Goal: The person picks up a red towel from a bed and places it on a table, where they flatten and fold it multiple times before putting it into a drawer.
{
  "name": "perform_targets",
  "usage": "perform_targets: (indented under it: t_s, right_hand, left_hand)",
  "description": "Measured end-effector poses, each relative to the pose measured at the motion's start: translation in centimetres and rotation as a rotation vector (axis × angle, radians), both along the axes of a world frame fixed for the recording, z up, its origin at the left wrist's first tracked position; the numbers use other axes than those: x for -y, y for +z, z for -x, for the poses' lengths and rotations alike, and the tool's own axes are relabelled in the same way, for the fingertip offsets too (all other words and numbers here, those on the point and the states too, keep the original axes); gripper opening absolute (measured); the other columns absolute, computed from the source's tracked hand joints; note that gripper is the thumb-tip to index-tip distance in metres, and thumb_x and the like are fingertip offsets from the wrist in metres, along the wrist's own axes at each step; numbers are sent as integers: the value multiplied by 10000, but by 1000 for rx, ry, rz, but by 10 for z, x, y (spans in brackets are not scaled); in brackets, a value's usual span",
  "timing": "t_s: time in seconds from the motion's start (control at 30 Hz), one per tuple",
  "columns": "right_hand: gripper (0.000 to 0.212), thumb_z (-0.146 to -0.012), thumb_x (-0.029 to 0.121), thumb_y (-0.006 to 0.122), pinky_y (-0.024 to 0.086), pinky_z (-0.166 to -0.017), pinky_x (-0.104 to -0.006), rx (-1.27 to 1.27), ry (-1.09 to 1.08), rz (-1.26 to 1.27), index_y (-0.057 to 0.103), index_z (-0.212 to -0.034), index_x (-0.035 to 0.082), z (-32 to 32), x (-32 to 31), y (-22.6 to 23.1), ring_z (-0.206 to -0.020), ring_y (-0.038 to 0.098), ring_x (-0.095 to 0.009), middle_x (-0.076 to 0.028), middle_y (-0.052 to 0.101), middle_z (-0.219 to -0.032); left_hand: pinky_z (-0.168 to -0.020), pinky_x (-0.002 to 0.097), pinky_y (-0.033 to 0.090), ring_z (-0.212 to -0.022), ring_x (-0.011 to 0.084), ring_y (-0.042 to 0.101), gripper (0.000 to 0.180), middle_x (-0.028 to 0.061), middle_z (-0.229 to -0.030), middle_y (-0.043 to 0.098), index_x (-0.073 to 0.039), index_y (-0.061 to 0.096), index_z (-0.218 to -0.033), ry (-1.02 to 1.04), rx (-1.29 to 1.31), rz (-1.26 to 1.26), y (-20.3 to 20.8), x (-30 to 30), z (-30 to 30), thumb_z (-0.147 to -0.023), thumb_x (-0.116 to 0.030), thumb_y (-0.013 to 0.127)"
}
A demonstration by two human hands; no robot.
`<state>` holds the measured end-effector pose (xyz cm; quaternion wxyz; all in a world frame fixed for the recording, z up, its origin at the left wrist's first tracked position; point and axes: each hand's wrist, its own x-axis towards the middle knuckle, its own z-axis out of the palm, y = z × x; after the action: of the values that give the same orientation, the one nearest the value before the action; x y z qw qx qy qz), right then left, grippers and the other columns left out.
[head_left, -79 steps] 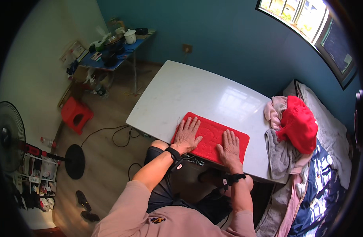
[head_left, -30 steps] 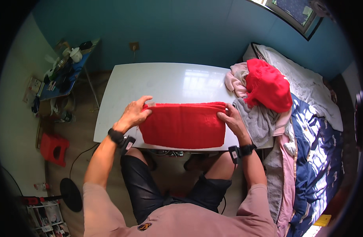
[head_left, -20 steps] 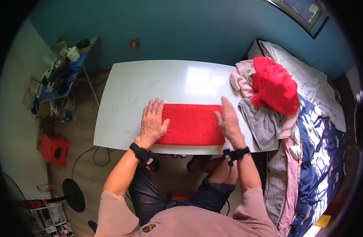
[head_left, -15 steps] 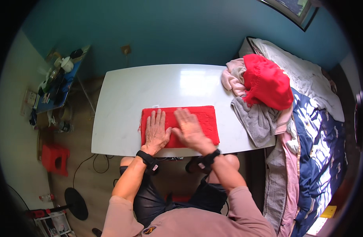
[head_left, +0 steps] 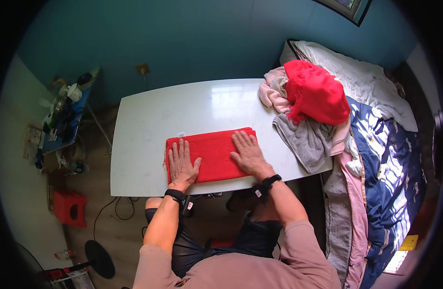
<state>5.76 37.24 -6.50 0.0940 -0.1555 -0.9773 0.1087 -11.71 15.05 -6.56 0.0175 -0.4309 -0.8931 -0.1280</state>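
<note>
A red towel (head_left: 214,154), folded into a flat rectangle, lies near the front edge of the white table (head_left: 158,113). My left hand (head_left: 184,166) rests flat on its left part, fingers stretched out and pointing away from me. On its right part lies my right hand (head_left: 250,155), palm down with the fingers spread. Neither hand grips anything. A small white tag (head_left: 181,135) sticks out from the towel's far edge, and a loose frayed bit shows at its left side.
Crumpled on the table's right end are a red fringed cloth (head_left: 315,91), a pink cloth (head_left: 274,89) and a grey towel (head_left: 303,142). Beyond stands a bed with a dark blue patterned cover (head_left: 385,168). A cluttered blue side table (head_left: 62,137) and a red stool (head_left: 69,208) are at left.
My right hand has slid right across the towel, away from my left hand, which stays on the left part. The view has shifted slightly.
</note>
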Motion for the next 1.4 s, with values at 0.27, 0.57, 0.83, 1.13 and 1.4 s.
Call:
perform_targets:
  t_s: [0.27, 0.57, 0.83, 1.13, 1.4]
  right_hand:
    - [729, -987, 389, 518, 190, -1195, -568, -70, -322, 17, 263, -1553, 7, -35, -29, 9, -1500, 245, -367, -204, 261, -1619]
    - [664, -963, 342, 482, 183, -1198, -567, -76, 9, 10, 350, -1525, 15, 24, 56, -8, -1493, 262, -362, -180, 326, -1596]
    - [631, -989, 371, 469, 169, -1216, -502, -109, 31, 6, 389, -1504, 15, 16, 42, -6, -1491, 277, -325, -162, 346, -1591]
    - [662, -997, 366, 476, 205, -1206, -481, -31, -162, 73, 328, -1530, 3, -39, -8, -9, -1487, 282, -337, -181, 303, -1606]
    - [701, -916, 310, 637, 474, -988, -494, -96, -312, 153, 379, -1442, -74, -40, 1, 24, -1232, 533, -405, -242, 577, -1288]
  left_hand:
    - [-1236, 515, 57, -1523, 394, 131, 835, 193, -1648, 180, 14, 226, -1563, 20, -7, -3, 2, -3, -4, -944, -455, 534]
    - [-1227, 541, 85, -1516, 406, 156, 731, 203, -1636, 210, 8, 286, -1546, -221, 2, -87, 11, -46, -45, -956, -362, 509]
    - [-1231, 518, 94, -1519, 347, 195, 790, 161, -1640, 234, -48, 262, -1570, -147, 0, 31, 4, -21, -22, -963, -500, 488]
    - [-1218, 566, 84, -1524, 401, 117, 787, 152, -1659, 168, -42, 224, -1579, 34, 41, 94, 5, 37, 21, -966, -451, 502]
    - [-1211, 591, 87, -1517, 423, 124, 774, 191, -1651, 161, -94, 254, -1580, -90, -69, 25, 29, 14, -8, -949, -442, 537]
